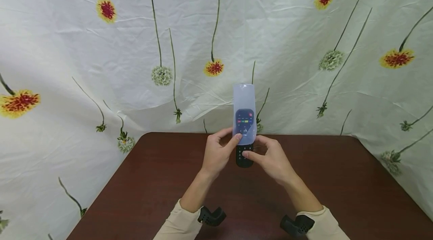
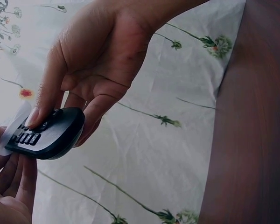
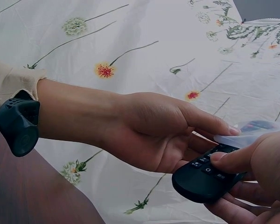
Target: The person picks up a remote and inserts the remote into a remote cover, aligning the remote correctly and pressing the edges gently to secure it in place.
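Note:
A black remote control (image 1: 244, 162) is held upright above the table, its upper part inside a translucent plastic sleeve (image 1: 243, 95). The sleeve's far end stands hollow beyond the remote, while the lower keys are uncovered. My left hand (image 1: 215, 154) pinches the sleeve near its mouth, thumb on the front. Lower down, my right hand (image 1: 275, 159) grips the bare end of the remote, its thumb on the keys. The left wrist view shows the right hand (image 2: 102, 56) above the remote (image 2: 51, 135). In the right wrist view, the left hand (image 3: 154, 126) holds the sleeve (image 3: 238, 139).
A dark brown table (image 1: 162, 183) lies beneath both forearms. Behind and beside it hangs a white cloth (image 1: 135, 44) printed with flowers. Each wrist wears a black camera mount, one on the left (image 1: 212, 216) and one on the right (image 1: 297, 225).

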### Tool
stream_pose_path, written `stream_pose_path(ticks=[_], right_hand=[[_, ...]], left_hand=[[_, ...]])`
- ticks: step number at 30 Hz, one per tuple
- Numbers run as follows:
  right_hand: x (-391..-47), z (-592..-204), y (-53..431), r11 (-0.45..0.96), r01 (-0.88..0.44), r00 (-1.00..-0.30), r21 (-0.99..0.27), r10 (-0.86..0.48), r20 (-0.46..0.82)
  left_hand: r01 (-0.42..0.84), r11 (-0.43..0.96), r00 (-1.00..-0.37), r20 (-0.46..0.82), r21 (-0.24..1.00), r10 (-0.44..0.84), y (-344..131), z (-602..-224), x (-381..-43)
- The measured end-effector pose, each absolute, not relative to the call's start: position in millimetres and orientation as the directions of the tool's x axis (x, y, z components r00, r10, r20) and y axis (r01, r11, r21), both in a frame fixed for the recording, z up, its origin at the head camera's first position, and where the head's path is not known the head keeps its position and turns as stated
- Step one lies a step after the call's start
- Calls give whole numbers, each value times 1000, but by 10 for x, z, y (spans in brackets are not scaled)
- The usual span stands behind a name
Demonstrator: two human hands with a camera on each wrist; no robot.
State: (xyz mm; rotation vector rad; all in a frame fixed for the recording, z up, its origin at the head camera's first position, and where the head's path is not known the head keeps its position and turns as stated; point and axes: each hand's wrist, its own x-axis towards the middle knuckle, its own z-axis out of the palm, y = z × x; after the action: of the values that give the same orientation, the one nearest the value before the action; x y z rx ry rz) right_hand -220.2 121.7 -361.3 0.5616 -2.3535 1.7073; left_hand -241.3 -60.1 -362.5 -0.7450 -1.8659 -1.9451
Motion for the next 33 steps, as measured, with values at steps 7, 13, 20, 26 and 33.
stream_pose_path(ticks=[7, 13, 20, 26, 33], right_hand=[[-2201, -3611, 1220, 264, -398, -915, -878, -185, 359], [-2196, -3606, 1223, 258, -393, -917, -883, -183, 355], [-2195, -3605, 1222, 255, -398, -915, -881, -178, 362], [-2198, -3608, 1223, 249, -403, -913, -881, -175, 368], [-2202, -3605, 1227, 253, -401, -914, -880, -167, 369]], left_hand=[[582, -68, -802, 586, 810, 118, -596, -3628, -2406], [581, -66, -802, 584, 811, 121, -590, -3635, -2412], [561, -76, -815, 566, 824, 122, -587, -3644, -2413], [564, -86, -811, 570, 822, 131, -583, -3659, -2413], [560, -91, -812, 567, 824, 140, -577, -3662, -2412]])
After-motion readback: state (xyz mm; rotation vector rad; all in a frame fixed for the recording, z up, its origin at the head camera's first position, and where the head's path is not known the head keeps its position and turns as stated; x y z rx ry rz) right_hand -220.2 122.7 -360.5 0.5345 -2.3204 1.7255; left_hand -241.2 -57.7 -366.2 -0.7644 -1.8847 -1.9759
